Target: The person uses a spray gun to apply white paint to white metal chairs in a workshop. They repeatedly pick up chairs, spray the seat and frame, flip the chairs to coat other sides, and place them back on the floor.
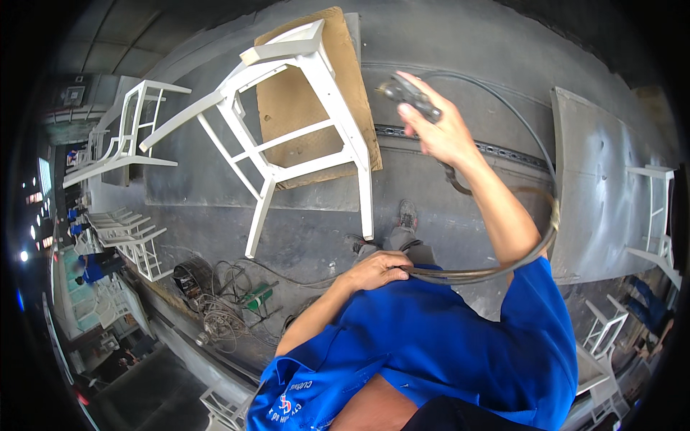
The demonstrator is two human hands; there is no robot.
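Note:
My right hand [440,129] is raised and shut on a dark spray gun [411,95], which points toward a white wooden chair [287,122]. The chair stands on a sheet of brown cardboard [302,136] on the grey floor. A dark hose [552,215] runs from the gun, loops round my right arm and comes back across my blue shirt. My left hand [376,270] grips that hose against my chest. My shoes [407,214] show just below the chair's front leg.
More white chairs stand at the left [126,136], with a stack of them [133,241] below. Tangled cables and a green device [248,296] lie on the floor. A grey panel [596,179] and further white chair frames [658,215] are at the right. People in blue [93,267] work far left.

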